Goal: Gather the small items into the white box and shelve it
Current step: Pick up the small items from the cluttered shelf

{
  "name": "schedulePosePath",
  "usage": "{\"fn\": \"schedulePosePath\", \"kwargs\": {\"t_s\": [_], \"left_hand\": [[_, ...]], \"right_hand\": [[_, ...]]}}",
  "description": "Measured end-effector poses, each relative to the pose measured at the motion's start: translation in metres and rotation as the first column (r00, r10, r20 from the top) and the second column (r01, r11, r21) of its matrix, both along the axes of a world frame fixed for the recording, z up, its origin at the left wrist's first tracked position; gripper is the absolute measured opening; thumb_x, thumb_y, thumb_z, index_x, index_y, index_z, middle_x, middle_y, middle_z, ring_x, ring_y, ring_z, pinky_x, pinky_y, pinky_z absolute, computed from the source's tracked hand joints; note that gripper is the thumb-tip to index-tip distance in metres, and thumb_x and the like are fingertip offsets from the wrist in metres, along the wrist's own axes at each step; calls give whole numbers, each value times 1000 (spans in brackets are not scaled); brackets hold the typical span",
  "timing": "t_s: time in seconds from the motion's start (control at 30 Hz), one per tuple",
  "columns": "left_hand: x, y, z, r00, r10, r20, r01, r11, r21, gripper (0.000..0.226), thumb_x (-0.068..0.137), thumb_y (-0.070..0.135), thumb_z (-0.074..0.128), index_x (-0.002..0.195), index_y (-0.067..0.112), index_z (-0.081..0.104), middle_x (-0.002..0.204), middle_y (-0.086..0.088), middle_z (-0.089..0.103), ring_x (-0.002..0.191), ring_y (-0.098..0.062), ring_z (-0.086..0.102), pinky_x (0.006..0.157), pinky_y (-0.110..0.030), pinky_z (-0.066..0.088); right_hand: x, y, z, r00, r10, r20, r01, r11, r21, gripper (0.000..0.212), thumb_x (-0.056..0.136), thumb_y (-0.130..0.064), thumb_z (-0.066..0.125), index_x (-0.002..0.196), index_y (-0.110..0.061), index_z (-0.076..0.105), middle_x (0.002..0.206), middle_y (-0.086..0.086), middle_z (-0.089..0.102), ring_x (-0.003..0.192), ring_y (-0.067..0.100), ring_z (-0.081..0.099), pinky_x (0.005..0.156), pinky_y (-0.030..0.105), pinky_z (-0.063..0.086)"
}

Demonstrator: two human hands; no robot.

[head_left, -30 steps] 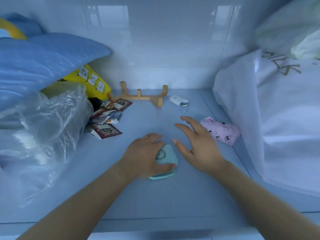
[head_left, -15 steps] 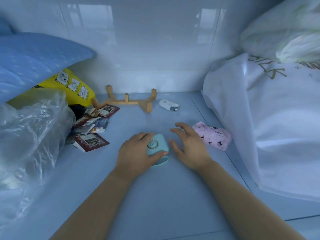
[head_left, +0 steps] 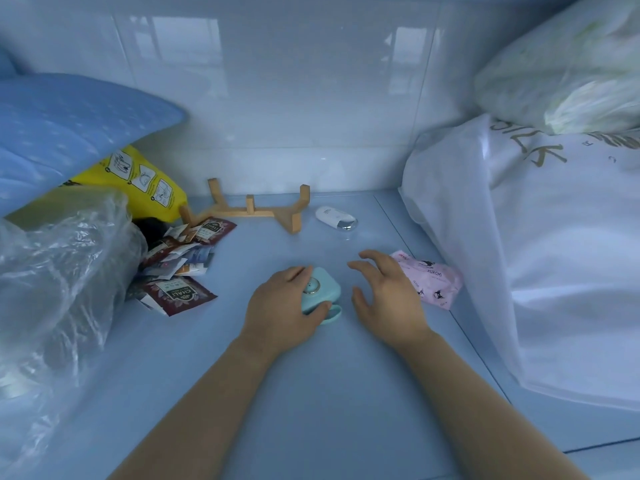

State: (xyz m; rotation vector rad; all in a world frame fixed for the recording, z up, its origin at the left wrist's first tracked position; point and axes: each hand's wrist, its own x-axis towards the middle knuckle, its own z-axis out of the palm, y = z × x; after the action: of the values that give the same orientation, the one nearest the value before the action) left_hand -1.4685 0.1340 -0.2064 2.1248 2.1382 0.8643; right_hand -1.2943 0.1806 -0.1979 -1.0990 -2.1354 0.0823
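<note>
Left hand (head_left: pixel 280 306) grips the small teal case (head_left: pixel 320 294) near the middle of the counter (head_left: pixel 311 393), thumb on its near side, fingers curled over the top. Right hand (head_left: pixel 384 296) is just right of it w/ fingers spread & loosely bent, holding nothing, partly in front of the pink tissue pack (head_left: pixel 433 285) lying toward the counter's right edge. Risks, as I judge them: the case looks smooth & rounded, w/ a lower lip showing under the thumb, so a one-handed lift could slip or pop it open. The right hand swinging in could shove the tissue pack against the big white bag (head_left: pixel 554 254) at the right edge. The tea sachets (head_left: pixel 180 275) at the left edge are a loose overlapping heap right up against the clear plastic bag (head_left: pixel 59 282), so some could scatter or get missed. The white oval gadget (head_left: pixel 335 218) near the back edge, beside the wooden stand (head_left: pixel 256 207), may roll when reached for. Containers: the white box isn't in view, so can't tell what's in it. Clear bag contents too blurred to tell, white bag is stuffed but opaque. Yellow bag (head_left: pixel 142 181) at the back-left corner is half hidden under blue bedding (head_left: pixel 69 126), and the teal case's inside isn't visible
</note>
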Motion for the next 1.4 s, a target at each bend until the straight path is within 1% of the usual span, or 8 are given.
{"fn": "schedulePosePath", "kwargs": {"t_s": [0.2,0.37,0.47,0.63,0.83,1.03,1.2,1.4], "left_hand": [[-3,-6,-7,992,122,10,-122,979,163,50,72,38,73,115,14,62,124,-6,59,111,-27,55,90,-38,45],[-1,-7,-7,995,91,-33,-83,977,196,46,72,30,76,110,9,64,115,-9,63,104,-30,59,83,-39,49],[-1,-9,-7,995,99,-18,-93,974,206,45,71,30,77,109,9,65,112,-9,64,103,-30,59,80,-38,51],[0,-9,-5,996,84,-18,-78,974,215,44,72,38,74,106,12,64,111,-5,64,103,-25,59,80,-34,51],[-2,-9,-3,999,29,-15,-26,983,183,50,68,40,74,108,11,62,113,-5,62,105,-25,57,88,-34,46],[-4,-9,-5,999,-14,-29,19,985,174,39,79,34,67,110,12,62,119,-9,60,107,-27,57,90,-39,44],[-5,-8,-7,1000,-17,-24,20,985,169,35,82,24,64,114,12,61,123,-9,58,109,-27,55,93,-39,42],[-3,-9,-5,1000,-7,-26,11,987,159,35,83,22,61,116,13,59,125,-7,56,113,-26,53,96,-41,40]], "right_hand": [[4,-1,3,997,-80,6,79,996,51,39,66,4,67,104,-8,66,114,16,61,105,35,58,85,44,47],[7,2,-3,935,-270,231,284,958,-30,50,76,-11,56,125,-17,51,137,8,43,130,26,32,105,43,22],[10,5,-5,950,-194,245,228,966,-119,55,78,-7,48,132,-14,40,136,7,43,125,23,38,95,36,34],[11,3,-1,998,-2,62,15,980,-198,63,70,14,40,128,-11,48,119,8,58,107,26,52,80,35,46],[10,-3,2,996,93,-3,-93,989,-117,65,60,16,39,116,-13,57,98,4,63,84,25,56,62,19,34],[5,-7,3,997,78,-3,-78,995,-65,42,69,2,58,109,-10,62,104,7,65,95,25,57,76,19,39],[7,-7,2,998,55,24,-53,995,-83,33,75,-1,58,101,-18,69,97,3,71,91,29,62,68,32,50],[11,-10,4,999,35,2,-34,997,-76,26,71,-8,62,94,-16,70,89,1,72,87,25,64,70,32,53]]}}
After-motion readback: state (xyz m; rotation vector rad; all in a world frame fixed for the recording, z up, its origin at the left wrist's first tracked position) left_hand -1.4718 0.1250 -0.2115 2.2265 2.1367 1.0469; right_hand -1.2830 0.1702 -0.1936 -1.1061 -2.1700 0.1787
